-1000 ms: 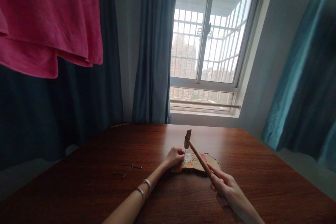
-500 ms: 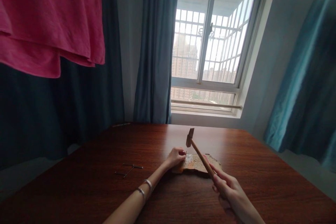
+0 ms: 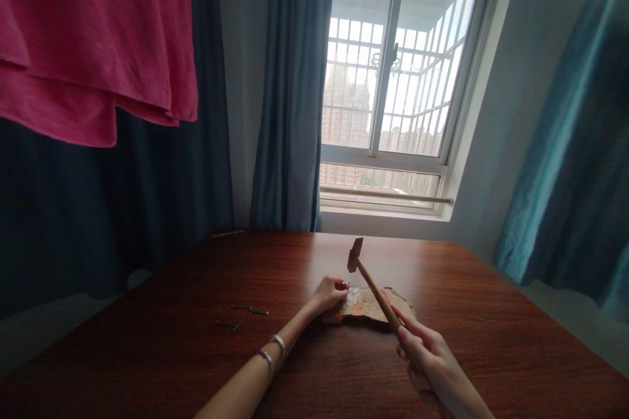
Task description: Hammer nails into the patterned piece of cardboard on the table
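My right hand (image 3: 426,355) is wrapped round the wooden handle of a hammer (image 3: 377,291). The hammer head is raised above the far edge of a tan, cardboard-like sheet (image 3: 376,306), which is dotted with many small holes and has a ragged near edge. At the sheet's left end, my left hand (image 3: 332,292) pinches a thin upright nail (image 3: 348,283) between thumb and fingertips. My fingers hide the nail's lower part, so whether its point is in the sheet cannot be seen. Two bracelets (image 3: 271,353) circle my left wrist.
Several loose nails (image 3: 242,317) lie on the dark wooden table (image 3: 162,353) left of my left forearm. A thin strip (image 3: 227,234) rests at the table's far left edge. Beyond are a barred window (image 3: 388,78), blue curtains (image 3: 289,91) and a hanging pink cloth (image 3: 98,33).
The hammer head has shifted very slightly up and to the left. My left hand stays in place, still pinching the nail.
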`<state>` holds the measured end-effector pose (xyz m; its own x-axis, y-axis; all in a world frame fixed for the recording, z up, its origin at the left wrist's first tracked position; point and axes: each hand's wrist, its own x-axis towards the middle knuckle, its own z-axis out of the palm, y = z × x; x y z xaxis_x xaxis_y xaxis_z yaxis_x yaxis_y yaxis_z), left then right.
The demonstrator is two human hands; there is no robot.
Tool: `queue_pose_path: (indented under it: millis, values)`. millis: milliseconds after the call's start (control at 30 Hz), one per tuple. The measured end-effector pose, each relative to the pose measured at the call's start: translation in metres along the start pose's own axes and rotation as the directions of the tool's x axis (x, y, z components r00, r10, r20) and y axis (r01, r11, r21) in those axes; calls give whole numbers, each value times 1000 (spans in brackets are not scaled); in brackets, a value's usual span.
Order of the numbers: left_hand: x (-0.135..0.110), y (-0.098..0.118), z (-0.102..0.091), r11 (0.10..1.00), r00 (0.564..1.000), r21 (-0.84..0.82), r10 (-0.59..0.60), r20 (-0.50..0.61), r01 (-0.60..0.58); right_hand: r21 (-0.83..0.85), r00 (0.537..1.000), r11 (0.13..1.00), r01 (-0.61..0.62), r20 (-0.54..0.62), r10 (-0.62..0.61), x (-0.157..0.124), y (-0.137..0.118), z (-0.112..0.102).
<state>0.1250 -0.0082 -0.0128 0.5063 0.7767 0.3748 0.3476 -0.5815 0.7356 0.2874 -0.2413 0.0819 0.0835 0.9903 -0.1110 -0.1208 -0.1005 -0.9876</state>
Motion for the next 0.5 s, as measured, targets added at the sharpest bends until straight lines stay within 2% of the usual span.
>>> queue_pose_path:
  millis: [500]
  values:
    - [2,-6,4,1000,1000,-11,-4,-4,4,27,1000,999,-17,-4,17,3,7,0]
